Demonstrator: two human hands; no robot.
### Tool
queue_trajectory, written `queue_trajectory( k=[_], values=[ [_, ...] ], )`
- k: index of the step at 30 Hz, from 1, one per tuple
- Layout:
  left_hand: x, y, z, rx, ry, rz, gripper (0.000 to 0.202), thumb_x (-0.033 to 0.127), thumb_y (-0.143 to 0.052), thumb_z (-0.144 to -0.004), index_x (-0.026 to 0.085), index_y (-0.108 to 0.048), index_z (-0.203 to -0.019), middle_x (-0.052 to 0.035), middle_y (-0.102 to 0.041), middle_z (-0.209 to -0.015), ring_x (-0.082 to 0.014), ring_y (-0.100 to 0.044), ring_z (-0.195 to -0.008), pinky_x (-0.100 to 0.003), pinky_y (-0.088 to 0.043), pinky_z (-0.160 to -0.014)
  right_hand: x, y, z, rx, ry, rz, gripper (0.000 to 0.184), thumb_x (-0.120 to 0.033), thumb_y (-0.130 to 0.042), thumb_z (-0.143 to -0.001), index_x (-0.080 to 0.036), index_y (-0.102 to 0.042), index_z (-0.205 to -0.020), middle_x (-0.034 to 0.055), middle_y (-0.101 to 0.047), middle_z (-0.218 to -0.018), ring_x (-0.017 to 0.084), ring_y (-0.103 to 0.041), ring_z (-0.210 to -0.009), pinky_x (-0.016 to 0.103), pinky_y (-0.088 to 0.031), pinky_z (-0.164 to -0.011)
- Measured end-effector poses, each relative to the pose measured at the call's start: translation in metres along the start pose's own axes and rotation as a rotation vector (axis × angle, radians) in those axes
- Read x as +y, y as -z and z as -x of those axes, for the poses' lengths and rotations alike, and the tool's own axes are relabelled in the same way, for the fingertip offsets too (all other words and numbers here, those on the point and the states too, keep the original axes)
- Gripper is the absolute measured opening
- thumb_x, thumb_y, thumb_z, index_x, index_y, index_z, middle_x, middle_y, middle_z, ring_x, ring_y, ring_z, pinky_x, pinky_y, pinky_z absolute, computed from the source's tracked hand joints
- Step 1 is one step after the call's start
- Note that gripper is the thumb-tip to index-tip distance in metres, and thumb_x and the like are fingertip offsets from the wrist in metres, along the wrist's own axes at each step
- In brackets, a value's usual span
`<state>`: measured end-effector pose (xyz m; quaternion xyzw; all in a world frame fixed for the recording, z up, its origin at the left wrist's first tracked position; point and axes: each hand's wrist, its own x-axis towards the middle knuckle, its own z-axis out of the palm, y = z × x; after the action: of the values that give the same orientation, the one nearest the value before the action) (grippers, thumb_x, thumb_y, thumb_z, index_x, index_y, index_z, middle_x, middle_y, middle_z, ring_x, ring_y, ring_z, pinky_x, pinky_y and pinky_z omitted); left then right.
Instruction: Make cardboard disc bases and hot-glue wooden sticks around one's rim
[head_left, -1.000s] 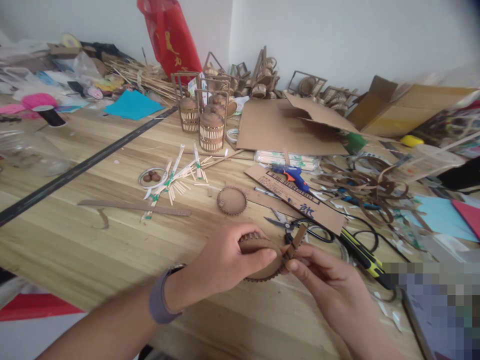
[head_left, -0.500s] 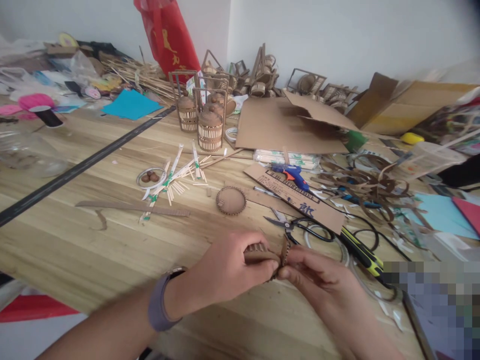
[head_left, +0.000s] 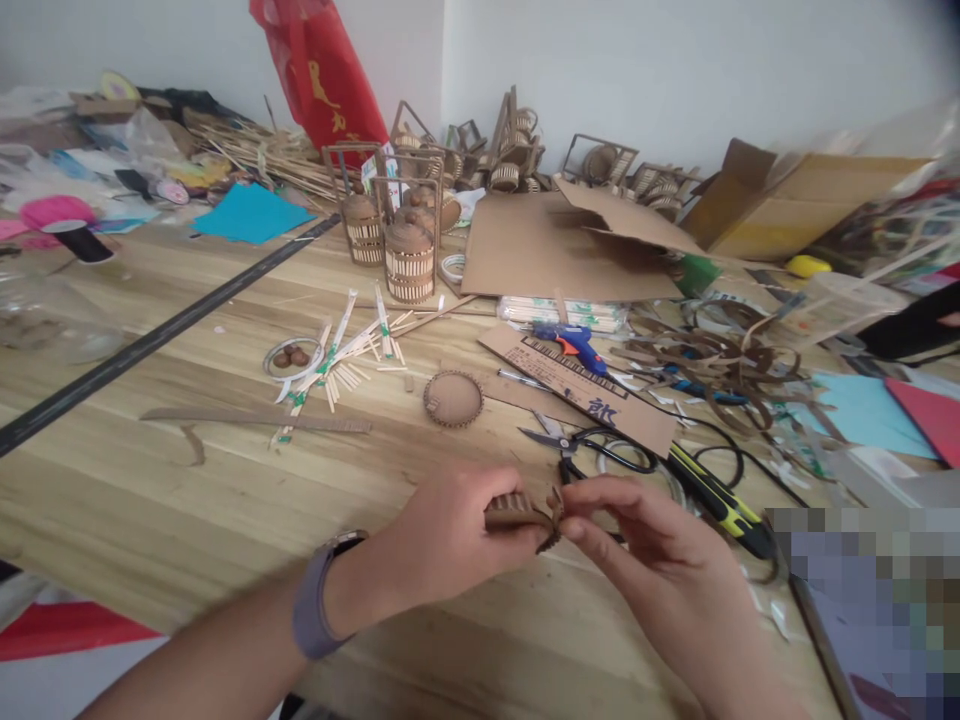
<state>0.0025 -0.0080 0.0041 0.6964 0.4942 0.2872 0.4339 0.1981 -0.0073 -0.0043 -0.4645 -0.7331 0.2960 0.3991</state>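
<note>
My left hand (head_left: 442, 535) grips a round brown cardboard disc (head_left: 517, 512) with a corrugated edge, held just above the wooden table (head_left: 150, 500). My right hand (head_left: 645, 545) pinches the end of the corrugated strip at the disc's right rim. Both hands meet near the table's front edge. A second, finished disc (head_left: 452, 398) lies flat on the table beyond them. Black scissors (head_left: 592, 447) lie just behind my right hand.
A blue glue gun (head_left: 574, 342), a yellow-black utility knife (head_left: 716, 500), loose sticks (head_left: 352, 355), cardboard sheets (head_left: 555, 245) and curled cardboard strips (head_left: 720, 365) cover the table's middle and right. Small cardboard lanterns (head_left: 409, 255) stand at the back. A long black ruler (head_left: 150, 340) crosses the left.
The disc has tilted from nearly flat to edge-on. My right fingers have slid in closer and pressed the loose strip end against the rim.
</note>
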Motion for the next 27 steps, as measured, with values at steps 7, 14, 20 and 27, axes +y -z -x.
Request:
queue_trajectory(
  k=[7,14,20,27],
  values=[
    [-0.001,-0.003,0.001,-0.001,-0.062,-0.059,0.022,0.032,-0.064,-0.08,0.019,-0.055,-0.066,0.0045,-0.05,-0.058,-0.0107,-0.044,-0.055,-0.024,-0.029,-0.051,0.002,-0.006,0.001,-0.032,0.128,-0.017,0.006,-0.027,-0.067,-0.085,-0.025,-0.07,-0.089,0.0026,-0.07,-0.08,0.017,-0.067,-0.077,0.026,-0.055,-0.066],
    [-0.003,-0.003,0.001,-0.004,-0.065,-0.061,0.021,0.03,-0.064,-0.079,0.019,-0.054,-0.065,0.0039,-0.051,-0.058,-0.0117,-0.046,-0.056,-0.024,-0.031,-0.052,0.0,-0.007,0.002,-0.05,0.199,0.023,0.011,-0.02,-0.064,-0.085,-0.027,-0.068,-0.093,0.0024,-0.072,-0.081,0.017,-0.068,-0.077,0.028,-0.056,-0.068],
    [-0.004,-0.005,0.0,-0.026,-0.045,-0.051,0.017,0.028,-0.063,-0.077,0.018,-0.054,-0.066,0.003,-0.054,-0.061,-0.0123,-0.049,-0.059,-0.024,-0.032,-0.054,-0.008,-0.008,-0.004,-0.054,0.285,0.0,0.021,-0.01,-0.064,-0.082,-0.026,-0.069,-0.094,0.0015,-0.073,-0.08,0.015,-0.069,-0.073,0.024,-0.056,-0.063],
    [-0.003,-0.005,0.001,-0.035,-0.042,-0.059,0.02,0.025,-0.064,-0.075,0.019,-0.049,-0.063,0.0038,-0.051,-0.06,-0.012,-0.047,-0.059,-0.024,-0.031,-0.055,-0.013,-0.006,-0.007,-0.073,0.328,0.004,0.025,-0.006,-0.063,-0.081,-0.026,-0.071,-0.095,0.0013,-0.072,-0.079,0.014,-0.068,-0.073,0.022,-0.056,-0.061]
  ],
)
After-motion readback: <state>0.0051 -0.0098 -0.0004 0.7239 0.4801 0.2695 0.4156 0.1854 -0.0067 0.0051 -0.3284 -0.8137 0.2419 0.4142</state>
